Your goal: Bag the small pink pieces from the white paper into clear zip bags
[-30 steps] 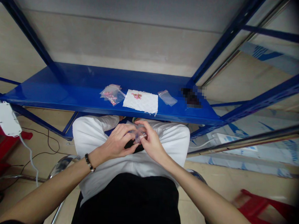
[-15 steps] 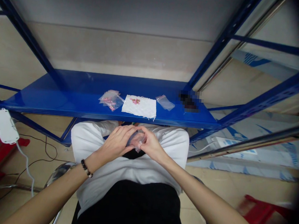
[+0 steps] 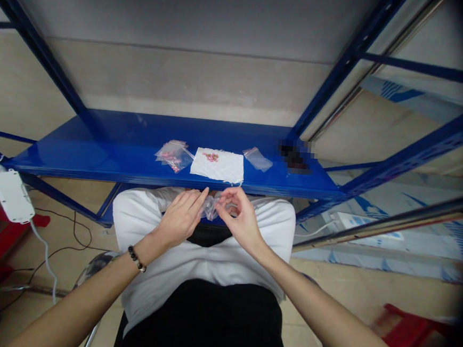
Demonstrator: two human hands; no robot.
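Note:
A small clear plastic bag (image 3: 210, 208) is held over my lap, between my two hands. My left hand (image 3: 180, 215) has its fingers closed around the bag's left side and hides part of it. Thumb and curled fingers of my right hand (image 3: 241, 217) pinch the bag's right side. Whatever the bag contains cannot be made out. Just ahead, on the blue shelf (image 3: 109, 148), a white cloth (image 3: 224, 168) carries a little heap of pink beads (image 3: 211, 157). Clear zip bags with pink beads (image 3: 173, 157) lie left of the cloth, and a flat clear zip bag (image 3: 258, 159) lies right of it.
A dark, pixelated object (image 3: 296, 157) rests at the shelf's right end. Blue uprights (image 3: 336, 64) frame the shelf. A white power box (image 3: 12, 196) hangs at the left with its cable. Red stools (image 3: 411, 334) stand on the floor at both sides.
My right hand has shifted slightly right, its fingers now more curled and raised off the left hand. The bag shows stretched between the hands. The view has moved a little.

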